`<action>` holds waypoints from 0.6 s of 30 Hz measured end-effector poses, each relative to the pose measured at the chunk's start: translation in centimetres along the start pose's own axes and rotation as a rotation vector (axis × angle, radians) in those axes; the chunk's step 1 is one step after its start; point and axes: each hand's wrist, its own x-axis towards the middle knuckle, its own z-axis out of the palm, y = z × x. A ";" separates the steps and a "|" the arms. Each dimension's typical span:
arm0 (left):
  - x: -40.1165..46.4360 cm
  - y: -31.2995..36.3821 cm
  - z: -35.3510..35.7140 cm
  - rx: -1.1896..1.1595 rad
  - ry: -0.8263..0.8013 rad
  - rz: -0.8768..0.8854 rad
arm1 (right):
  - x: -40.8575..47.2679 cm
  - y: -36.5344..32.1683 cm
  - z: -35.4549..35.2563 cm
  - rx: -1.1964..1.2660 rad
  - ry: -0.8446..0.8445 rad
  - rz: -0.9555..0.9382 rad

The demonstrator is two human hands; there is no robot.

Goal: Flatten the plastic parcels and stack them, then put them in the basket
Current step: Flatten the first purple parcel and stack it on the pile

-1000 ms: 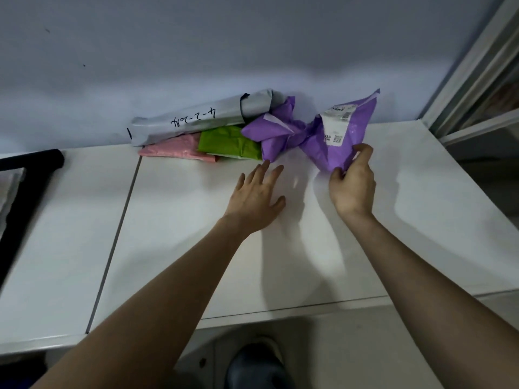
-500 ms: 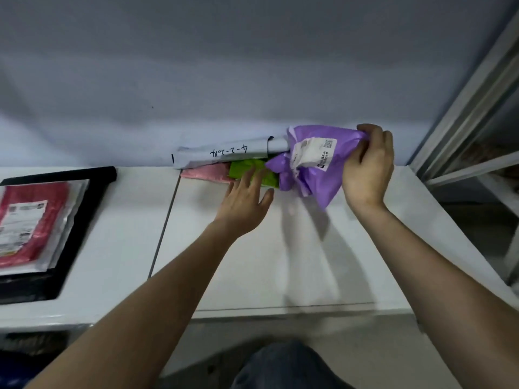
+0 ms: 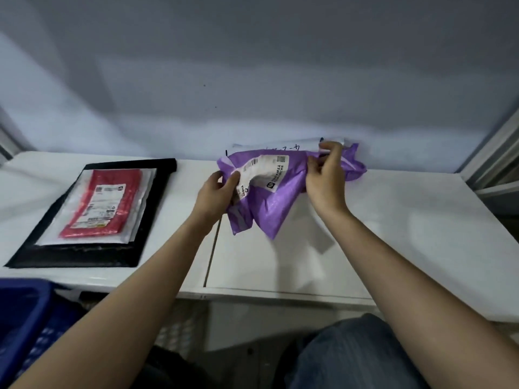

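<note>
A crumpled purple plastic parcel (image 3: 269, 203) with a white shipping label is held above the white table (image 3: 393, 220). My left hand (image 3: 217, 192) grips its left edge by the label, and my right hand (image 3: 325, 175) pinches its upper right corner. Behind it, against the wall, lies a grey rolled parcel (image 3: 280, 146) with black writing, mostly hidden. On the left a flat stack rests on the table: a red parcel (image 3: 104, 203) on a clear one (image 3: 140, 220) on a black one (image 3: 151, 237). A blue basket (image 3: 22, 327) stands at the lower left, below the table edge.
The grey wall runs behind the table. A metal frame (image 3: 494, 158) rises at the right. A seam (image 3: 212, 256) divides the table into two panels. My knees in jeans (image 3: 351, 357) are under the front edge.
My left hand left the table and took hold of the purple parcel's left side. The parcel came down and left, spread between both hands. The view swung left, showing the stack and basket.
</note>
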 end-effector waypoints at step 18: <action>0.4 -4.4 -1.3 0.014 0.155 0.058 | -3.1 3.3 6.9 -0.221 -0.289 0.393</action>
